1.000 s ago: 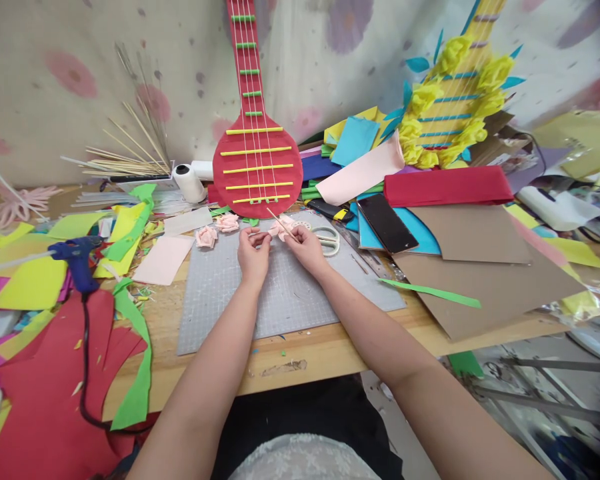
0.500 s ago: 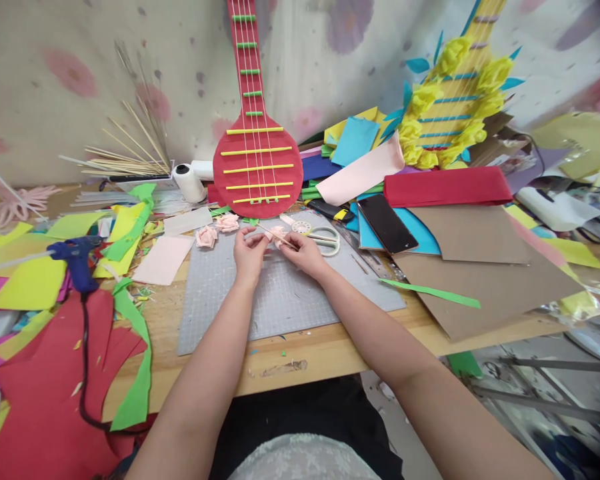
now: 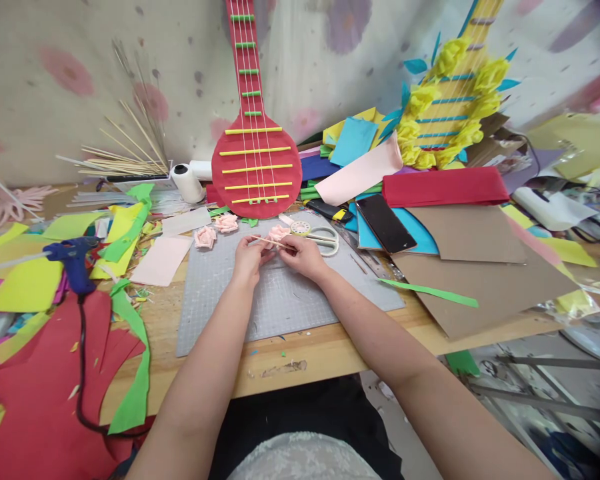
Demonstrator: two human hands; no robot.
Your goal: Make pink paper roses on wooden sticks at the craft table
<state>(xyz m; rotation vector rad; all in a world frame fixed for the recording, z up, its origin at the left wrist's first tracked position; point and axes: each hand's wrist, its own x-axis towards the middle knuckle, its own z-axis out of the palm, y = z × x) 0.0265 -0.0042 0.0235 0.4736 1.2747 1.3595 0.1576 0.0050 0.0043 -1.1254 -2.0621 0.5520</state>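
A thin wooden stick [image 3: 274,243] lies across between my hands, over the grey cutting mat [image 3: 220,313]. My right hand [image 3: 303,255] pinches its right end. The fingers of my left hand [image 3: 250,257] are closed at the other end, on a small pink paper piece [image 3: 268,245] partly hidden by the fingers. Just behind the stick sits a pink paper rose [image 3: 279,232]. Two more pink roses [image 3: 205,237] lie at the mat's back left. Scissors [image 3: 325,241] and a roll of tape [image 3: 300,228] are close beyond my right hand.
A red paper lute [image 3: 257,167] stands behind the mat. At left are a blue glue gun [image 3: 77,263] with its cord, pink paper [image 3: 161,260] and red paper [image 3: 45,380]. A phone [image 3: 386,223], cardboard [image 3: 480,287] and a green strip [image 3: 430,291] lie at right.
My hands have shifted slightly, and the stick has tilted less steeply. The pink rose behind them shows more fully now. The whole view has moved a little.
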